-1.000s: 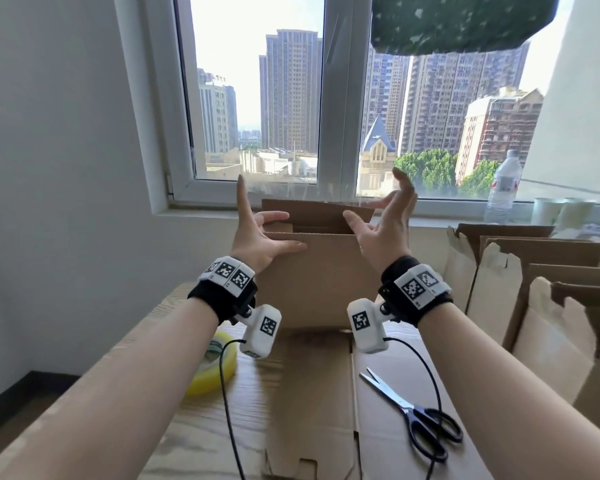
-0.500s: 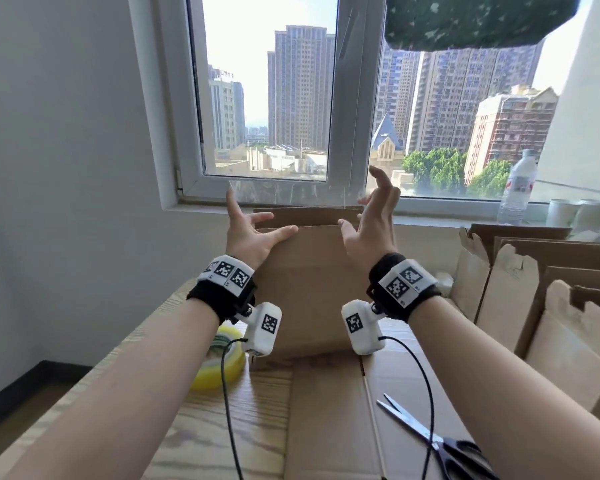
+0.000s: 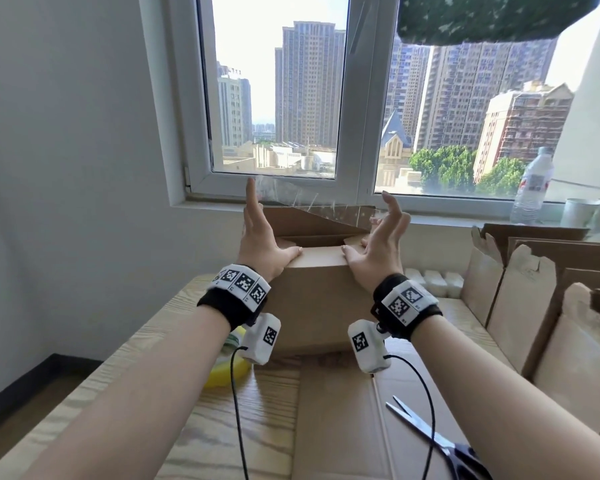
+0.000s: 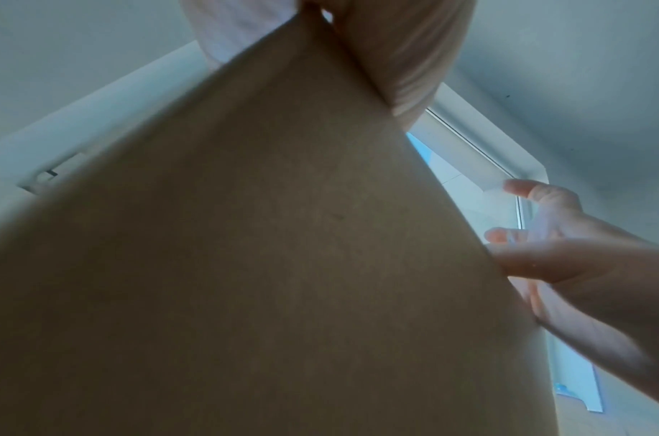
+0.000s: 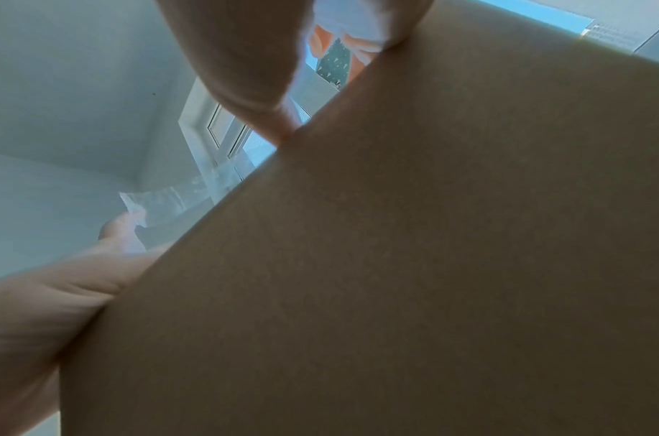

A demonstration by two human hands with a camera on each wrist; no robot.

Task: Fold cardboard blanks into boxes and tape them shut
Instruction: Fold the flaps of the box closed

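Both hands are holding a strip of clear tape [image 3: 312,206] stretched above an upright box [image 3: 321,299] standing on the counter [image 3: 222,427]. The left hand [image 3: 262,242] is reaching up with its fingers straight and spread; the left end of the tape is sticking to the raised fingertip, and the thumb is pressing flat on the box's near top edge. The right hand [image 3: 378,247] is mirroring it on the other side, fingers loosely spread and slightly bent, the tape's right end lying against them, the thumb resting on the same edge. The tape is spanning the gap between the two hands, just over the box's raised far flap [image 3: 309,221]. From the left wrist view, the box wall [image 4: 264,265] is filling most of the picture, with the right hand [image 4: 555,250] showing past its edge.

Below the left wrist, a yellow tape roll [image 3: 226,368] is lying on the counter. Below the right forearm, scissors [image 3: 437,441] are resting on a flat blank [image 3: 336,427]. To the right of the right hand, more blanks [image 3: 534,306] are standing on edge. Beyond them, a bottle [image 3: 532,185] is standing on the sill.
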